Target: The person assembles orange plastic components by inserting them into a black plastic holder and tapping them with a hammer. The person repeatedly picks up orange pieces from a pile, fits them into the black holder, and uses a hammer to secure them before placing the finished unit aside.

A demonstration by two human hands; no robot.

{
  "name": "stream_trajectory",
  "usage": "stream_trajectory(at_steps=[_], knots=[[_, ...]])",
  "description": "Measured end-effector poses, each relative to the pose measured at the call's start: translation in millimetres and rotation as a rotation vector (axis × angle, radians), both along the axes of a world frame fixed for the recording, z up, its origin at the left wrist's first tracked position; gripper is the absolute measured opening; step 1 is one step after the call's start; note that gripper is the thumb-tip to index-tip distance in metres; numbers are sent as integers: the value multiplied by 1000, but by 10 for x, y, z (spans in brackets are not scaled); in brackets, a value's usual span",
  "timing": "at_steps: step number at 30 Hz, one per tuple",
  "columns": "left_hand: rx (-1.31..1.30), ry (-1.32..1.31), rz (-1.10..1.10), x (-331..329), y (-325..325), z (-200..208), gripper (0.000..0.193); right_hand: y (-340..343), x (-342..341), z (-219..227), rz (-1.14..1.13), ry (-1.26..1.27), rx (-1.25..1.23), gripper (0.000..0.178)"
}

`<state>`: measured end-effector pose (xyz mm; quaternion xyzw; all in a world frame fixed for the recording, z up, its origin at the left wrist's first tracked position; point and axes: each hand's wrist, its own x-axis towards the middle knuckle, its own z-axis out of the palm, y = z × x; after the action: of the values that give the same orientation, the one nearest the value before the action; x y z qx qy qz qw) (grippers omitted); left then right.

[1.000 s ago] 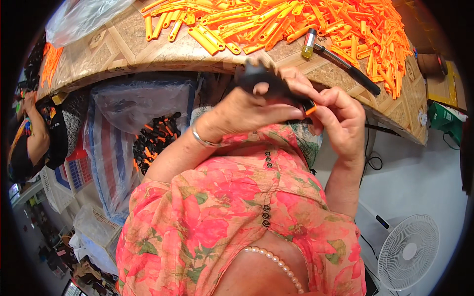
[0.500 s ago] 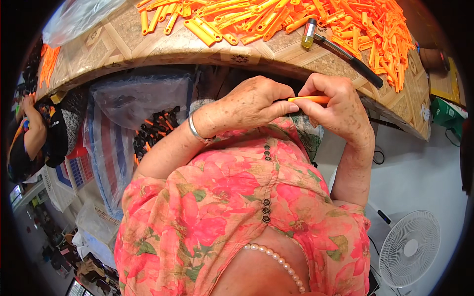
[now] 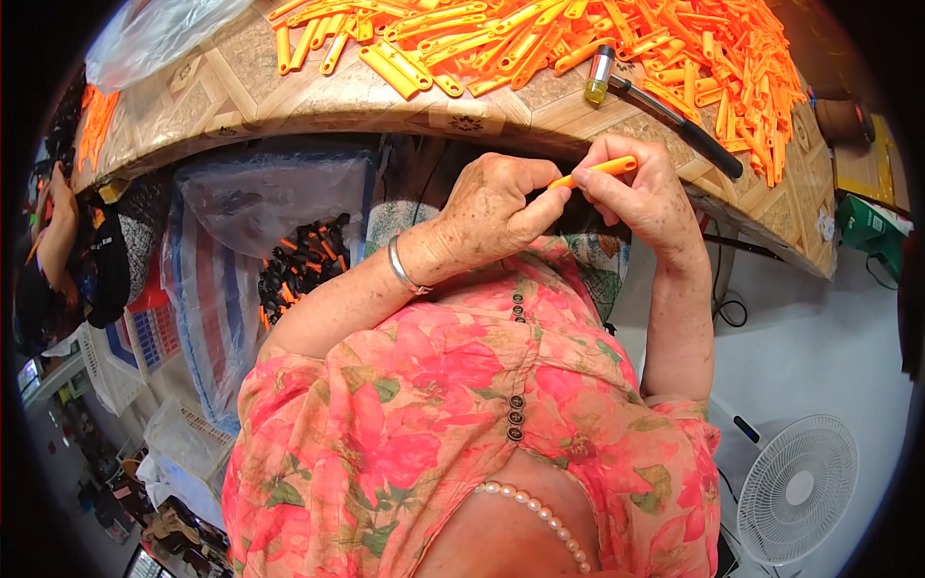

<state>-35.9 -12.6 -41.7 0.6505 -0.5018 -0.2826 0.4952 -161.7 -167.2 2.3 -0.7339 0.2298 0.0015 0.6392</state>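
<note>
Between my two hands, just in front of the table's near edge, is a slim orange plastic handle (image 3: 612, 167) with a hole at its right end. My left hand (image 3: 501, 197) pinches its left end between thumb and forefinger. Thumb and fingers of my right hand (image 3: 638, 188) close on it nearer the holed end. The handle tilts up to the right. Whether anything is fitted into its left end is hidden by my left fingers. On the table beyond lies a large heap of similar orange handles (image 3: 511, 39).
A small hammer (image 3: 665, 111) with a black grip lies by the heap. Below the table, at left, a striped plastic bag (image 3: 207, 318) holds black and orange pieces (image 3: 306, 265). A white fan (image 3: 798, 488) stands at lower right. Another person's arm (image 3: 60, 226) shows at far left.
The orange handle has turned to tilt up at the right, and its holed end now shows. My right hand has shifted its grip along it; my left still pinches the other end.
</note>
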Motion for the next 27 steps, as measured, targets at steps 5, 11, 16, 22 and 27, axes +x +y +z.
stream_trajectory(at_steps=[5,11,16,22,27], knots=[[-15,34,13,24,-33,60,25,4,-9,14,-57,-10,42,14],[185,510,-85,46,-100,132,29,15,11,-9,-196,-153,-162,14],[229,824,-28,-5,-155,122,30,-185,-34,123,-460,-159,-1033,15],[265,937,-25,-3,-180,139,31,-511,-112,26,-247,-74,-1557,20],[272,1019,-15,-46,-214,147,29,-571,-73,-21,-208,-72,-1624,16]])
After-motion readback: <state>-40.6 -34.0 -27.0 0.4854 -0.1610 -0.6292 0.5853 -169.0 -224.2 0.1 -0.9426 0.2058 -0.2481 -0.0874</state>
